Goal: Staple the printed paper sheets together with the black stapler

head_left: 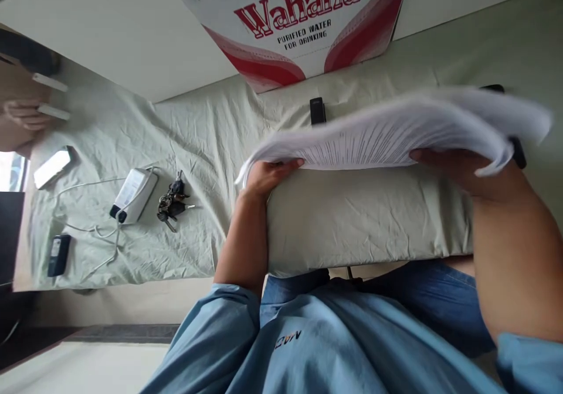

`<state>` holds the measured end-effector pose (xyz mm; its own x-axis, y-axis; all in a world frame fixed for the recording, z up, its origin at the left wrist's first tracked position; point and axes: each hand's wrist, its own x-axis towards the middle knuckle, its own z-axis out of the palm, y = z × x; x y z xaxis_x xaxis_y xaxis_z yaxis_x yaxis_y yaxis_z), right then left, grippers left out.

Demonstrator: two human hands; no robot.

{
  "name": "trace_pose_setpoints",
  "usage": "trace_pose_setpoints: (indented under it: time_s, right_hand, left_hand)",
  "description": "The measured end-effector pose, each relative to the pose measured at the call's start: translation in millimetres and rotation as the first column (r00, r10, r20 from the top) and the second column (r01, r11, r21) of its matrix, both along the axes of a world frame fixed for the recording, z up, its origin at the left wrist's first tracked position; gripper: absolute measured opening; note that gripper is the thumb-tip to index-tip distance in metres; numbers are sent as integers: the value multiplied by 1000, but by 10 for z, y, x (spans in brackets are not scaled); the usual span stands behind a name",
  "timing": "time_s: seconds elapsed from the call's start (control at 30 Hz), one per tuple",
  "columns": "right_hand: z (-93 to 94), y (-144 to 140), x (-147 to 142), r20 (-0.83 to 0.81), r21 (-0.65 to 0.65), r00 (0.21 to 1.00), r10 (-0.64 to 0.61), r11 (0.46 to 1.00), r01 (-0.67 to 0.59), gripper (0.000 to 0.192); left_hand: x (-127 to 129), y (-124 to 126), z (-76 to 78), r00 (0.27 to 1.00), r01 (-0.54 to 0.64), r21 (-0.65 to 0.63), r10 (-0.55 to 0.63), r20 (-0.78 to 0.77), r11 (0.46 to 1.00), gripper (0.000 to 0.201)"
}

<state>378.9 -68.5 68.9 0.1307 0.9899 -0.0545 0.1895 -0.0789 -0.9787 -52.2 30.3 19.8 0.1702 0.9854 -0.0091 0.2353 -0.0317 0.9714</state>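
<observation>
I hold a thick stack of printed white paper sheets (387, 133) up above a table covered with a pale green cloth (352, 218). My left hand (268, 174) grips the stack's left end from below, thumb on top. My right hand (461, 168) supports the right end from underneath. The sheets are blurred and fan out at the right side. My blue sleeves and shirt fill the bottom of the view.
A Wahaha water carton (303, 24) leans against the wall behind. A small black device (317, 111) lies behind the paper. To the left lie a key bunch (172, 203), a white power bank with cable (133, 194), a dark phone (58, 254) and another person's hand (26, 114).
</observation>
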Motion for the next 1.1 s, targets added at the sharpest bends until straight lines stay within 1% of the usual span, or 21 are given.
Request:
trace_pose_setpoints:
  time_s: [0.07, 0.13, 0.23, 0.33, 0.37, 0.4, 0.47, 0.53, 0.6, 0.67, 0.77, 0.83, 0.9, 0.97, 1.03, 1.07, 1.1]
  right_hand:
    - [7, 31, -74, -78, 80, 997, -13, 997, 20, 55]
    - [46, 62, -125, -93, 128, 996, -16, 991, 28, 65]
    - [111, 85, -153, -75, 94, 996, -50, 994, 57, 70]
    - [139, 67, -146, -79, 73, 996, -38, 996, 44, 64]
    - [137, 55, -140, -81, 68, 996, -48, 996, 53, 63]
    - [130, 44, -135, -77, 50, 995, -64, 996, 68, 63]
    - [110, 29, -131, -78, 5, 990, -114, 993, 115, 64]
    - [97, 28, -142, -101, -19, 991, -91, 996, 90, 66]
    - [95, 37, -167, -151, -1, 988, -41, 999, 42, 66]
    - [95, 45, -197, -173, -9, 985, -20, 1000, 19, 66]
    - [68, 50, -197, -158, -118, 987, -12, 993, -7, 72]
    - [21, 50, -130, -133, -216, 990, 43, 974, -71, 68]
    - [-36, 52, -5, -108, -266, 990, 88, 957, -114, 55]
    - [-80, 57, 149, -76, -230, 996, 56, 971, -72, 48]
    - [-87, 58, 278, -61, -160, 998, -24, 987, 14, 56]
    - [-73, 55, 316, -60, -133, 997, -52, 990, 44, 63]
    - [-48, 50, 330, -59, -122, 997, -57, 991, 50, 69]
  left_hand:
    - [11, -20, -50, 998, 14, -67, -10, 60, 998, 77]
    - [8, -17, -80, 996, 47, -76, -41, 77, 996, 83]
    - [-22, 11, -100, 993, 112, -94, -109, 36, 989, 79]
    - [-56, 19, -128, 982, 160, -91, -150, 115, 983, 75]
    - [-61, 15, -140, 981, 157, -90, -145, 125, 983, 75]
    - [-63, 8, -153, 986, 141, -86, -132, 102, 986, 75]
    - [-52, -7, -170, 997, 75, -73, -76, -9, 995, 73]
    - [-21, -19, -172, 996, 30, -58, -35, -84, 998, 70]
    - [29, -23, -157, 997, 39, -41, -42, -61, 998, 73]
    - [87, -18, -135, 999, 35, -5, -35, -9, 999, 79]
    - [149, -5, -109, 999, -41, 15, 41, -4, 999, 78]
    - [151, 2, -90, 999, -52, -3, 52, -5, 999, 75]
    - [121, 11, -44, 999, -11, -34, 12, 35, 999, 73]
    - [74, 26, 52, 994, 88, -81, -82, 71, 993, 72]
    - [37, 48, 207, 972, 233, -149, -232, 29, 961, 73]
    - [33, 63, 301, 949, 304, -190, -315, -29, 933, 74]
    - [46, 78, 399, 909, 370, -241, -403, -104, 897, 75]
